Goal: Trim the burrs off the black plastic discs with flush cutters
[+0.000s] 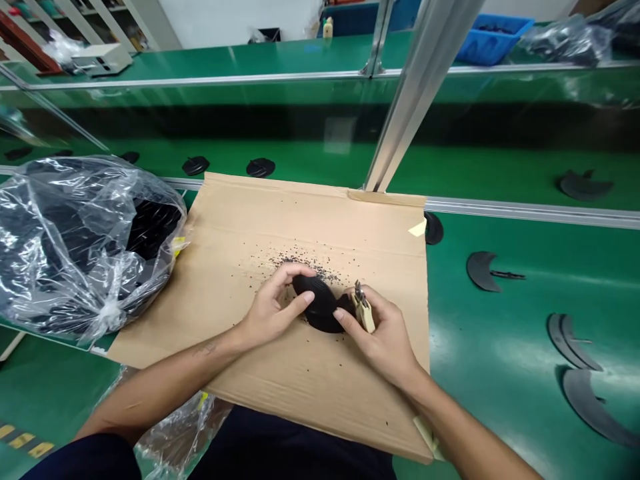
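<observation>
Over the middle of a cardboard sheet (pixel 240 213), my left hand (pixel 275 303) is closed on a round black plastic part (pixel 315 293), thumb on its face and fingers at its far edge. My right hand (pixel 383 333) grips a pair of cutting nippers (pixel 364 310) with cream handles, their jaws pointing away from me. The thumb of that hand also touches the black part's right side, where a smaller dark piece shows. Part of the black piece is hidden by my fingers. Small black scraps (pixel 305 263) lie scattered on the cardboard just beyond it.
A clear plastic bag (pixel 100 267) full of black parts stands at the left. Crescent-shaped black parts (pixel 483 270) lie on the green surface at the right. A metal post (pixel 405 100) rises behind the cardboard. At the back right sits a blue basket (pixel 493 43).
</observation>
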The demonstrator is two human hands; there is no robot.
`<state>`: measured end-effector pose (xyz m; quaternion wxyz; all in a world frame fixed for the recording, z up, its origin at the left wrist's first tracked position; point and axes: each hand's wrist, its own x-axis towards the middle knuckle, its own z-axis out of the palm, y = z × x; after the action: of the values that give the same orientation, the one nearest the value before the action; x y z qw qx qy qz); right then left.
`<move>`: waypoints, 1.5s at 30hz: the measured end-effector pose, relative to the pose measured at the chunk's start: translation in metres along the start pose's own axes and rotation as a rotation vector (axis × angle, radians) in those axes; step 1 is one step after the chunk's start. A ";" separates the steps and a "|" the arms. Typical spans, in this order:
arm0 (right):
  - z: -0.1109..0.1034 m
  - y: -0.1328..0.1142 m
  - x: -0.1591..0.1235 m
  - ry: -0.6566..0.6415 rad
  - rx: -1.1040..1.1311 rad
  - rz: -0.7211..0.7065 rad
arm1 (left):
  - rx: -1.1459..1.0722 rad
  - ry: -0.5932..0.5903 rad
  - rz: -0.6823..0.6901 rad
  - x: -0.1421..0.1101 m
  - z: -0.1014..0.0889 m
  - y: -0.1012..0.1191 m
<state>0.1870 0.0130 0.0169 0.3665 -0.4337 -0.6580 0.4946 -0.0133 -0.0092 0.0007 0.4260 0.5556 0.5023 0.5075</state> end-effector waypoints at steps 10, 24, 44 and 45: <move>0.000 0.000 0.002 0.010 -0.033 -0.033 | 0.065 -0.045 0.056 -0.003 0.000 -0.011; -0.001 0.004 0.002 0.016 -0.120 -0.201 | 0.092 -0.050 0.252 -0.004 -0.001 -0.013; -0.007 0.013 0.000 -0.058 -0.408 -0.730 | 0.158 -0.188 0.501 0.004 -0.003 0.001; -0.006 0.013 0.000 -0.052 -0.408 -0.743 | 0.133 -0.181 0.480 0.004 -0.003 0.002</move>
<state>0.1955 0.0169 0.0058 0.4099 -0.2183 -0.8629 0.1994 -0.0158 -0.0056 0.0037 0.2992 0.7286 0.3485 0.5082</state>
